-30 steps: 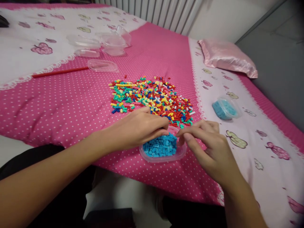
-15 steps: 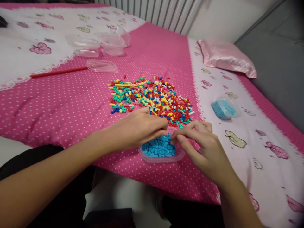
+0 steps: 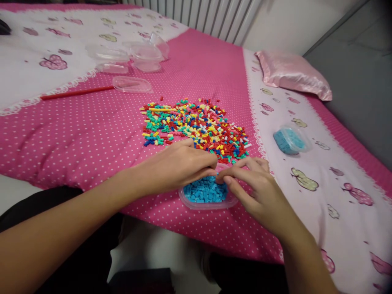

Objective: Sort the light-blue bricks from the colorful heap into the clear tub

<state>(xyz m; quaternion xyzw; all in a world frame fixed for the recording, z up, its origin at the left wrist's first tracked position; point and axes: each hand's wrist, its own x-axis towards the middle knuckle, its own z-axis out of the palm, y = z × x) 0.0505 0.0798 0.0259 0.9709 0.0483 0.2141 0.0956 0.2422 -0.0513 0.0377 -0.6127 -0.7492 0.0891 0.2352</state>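
Observation:
A clear plastic tub (image 3: 208, 205) filled with small blue toy bricks (image 3: 203, 191) sits at the bed's near edge. Over its left side, my left hand (image 3: 183, 163) is closed with fingertips pinched together; whatever they hold is hidden. My right hand (image 3: 251, 181) reaches in from the right, its thumb and forefinger closed together over the bricks, meeting the left fingertips. Nothing can be made out between them. Just beyond both hands lies a loose pile of small bricks (image 3: 202, 126) in red, yellow, green, dark blue, pink and white.
A second tub of blue bricks (image 3: 289, 140) stands on the right. Clear containers (image 3: 143, 53) and a clear lid (image 3: 131, 84) lie at the back left, beside a red stick (image 3: 76, 93). A pink pillow (image 3: 292, 75) rests by the grey panel (image 3: 355, 69); a radiator (image 3: 202, 16) stands behind.
My right hand has moved slightly left, so its fingertips now meet those of my left hand. The left hand has stayed nearly still over the tub.

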